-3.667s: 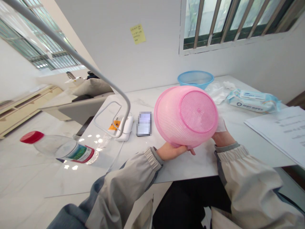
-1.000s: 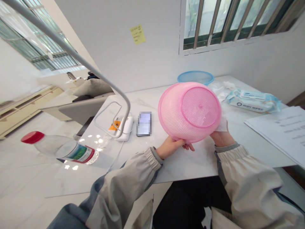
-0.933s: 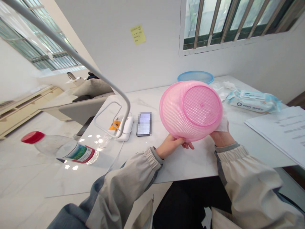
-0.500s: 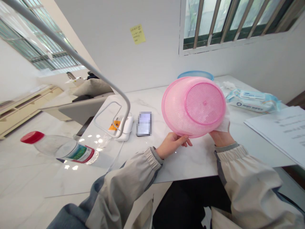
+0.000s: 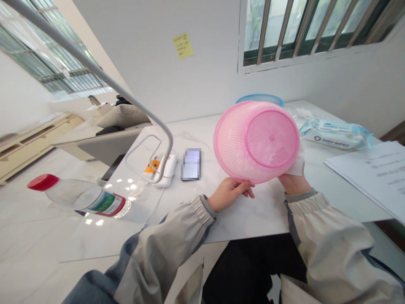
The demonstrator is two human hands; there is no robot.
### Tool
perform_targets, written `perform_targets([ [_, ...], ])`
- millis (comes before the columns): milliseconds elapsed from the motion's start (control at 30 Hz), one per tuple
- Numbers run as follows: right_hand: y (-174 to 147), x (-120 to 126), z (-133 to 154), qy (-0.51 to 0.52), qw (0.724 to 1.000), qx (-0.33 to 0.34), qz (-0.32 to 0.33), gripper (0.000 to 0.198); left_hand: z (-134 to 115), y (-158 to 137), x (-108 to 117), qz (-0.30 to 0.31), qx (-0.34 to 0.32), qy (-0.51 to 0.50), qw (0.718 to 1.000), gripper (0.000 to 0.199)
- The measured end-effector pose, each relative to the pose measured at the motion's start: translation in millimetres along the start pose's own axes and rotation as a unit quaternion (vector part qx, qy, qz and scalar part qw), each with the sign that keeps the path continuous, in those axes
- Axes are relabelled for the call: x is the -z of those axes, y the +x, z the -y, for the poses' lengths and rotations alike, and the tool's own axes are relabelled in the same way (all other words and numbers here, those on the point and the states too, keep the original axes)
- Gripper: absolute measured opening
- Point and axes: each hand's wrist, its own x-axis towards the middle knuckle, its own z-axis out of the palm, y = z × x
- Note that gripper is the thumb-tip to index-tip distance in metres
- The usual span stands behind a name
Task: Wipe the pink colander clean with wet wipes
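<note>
- The room has white walls, a barred window at the upper right of the frame and a yellow note [image 5: 183,45] on the wall at top centre. A white table [image 5: 253,211] fills the middle of the frame.
- You hold a pink basket [image 5: 256,141] raised above the table at centre right. Its base faces you and its open side faces away. It is round, so it has no long axis.
- Your left hand [image 5: 230,194] sits below the basket's lower left edge, fingers loosely curled. They touch the rim, but a firm grip cannot be confirmed.
- Your right hand [image 5: 292,182] sits below the lower right edge, closed on a white wipe [image 5: 296,166] pressed against the basket. The basket hides the fingers.
- Both hands are at the lower rim; the basket lies up and away from them.
- A blue bowl [image 5: 259,98] stands just behind the basket.
- A wipes pack [image 5: 335,134] and papers [image 5: 373,173] lie at the right.
- A phone [image 5: 191,164] lies left of the basket; a water bottle [image 5: 80,195] lies at the far left.
</note>
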Motion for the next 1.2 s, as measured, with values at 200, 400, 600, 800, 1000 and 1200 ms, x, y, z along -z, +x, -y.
perform_targets([
  [200,0.6,0.8,-0.2,0.004,1.0,-0.006,0.0,0.021,-3.5,-1.6,-0.5,-0.004,-0.006,0.006,1.0,0.064],
  [400,1.5,1.7,-0.9,0.011,1.0,-0.007,0.0,0.022,-2.9,-1.1,0.1,-0.011,-0.003,0.003,1.0,0.061],
  [600,2.7,3.3,-1.3,0.011,1.0,-0.009,0.001,0.019,-2.8,-0.7,1.2,-0.018,0.001,0.016,1.0,0.06],
  [800,1.8,4.0,-0.8,0.009,1.0,-0.018,0.001,0.022,-5.4,-1.2,1.8,-0.025,-0.005,0.04,0.999,0.062],
  [1000,1.5,4.3,-0.6,0.006,1.0,-0.018,-0.001,0.021,-7.3,-1.0,2.1,-0.022,-0.017,0.049,0.998,0.061],
  [1200,3.2,6.4,-1.2,-0.002,1.0,-0.018,0.005,0.018,-11.1,-1.8,3.2,-0.023,-0.038,0.08,0.996,0.061],
])
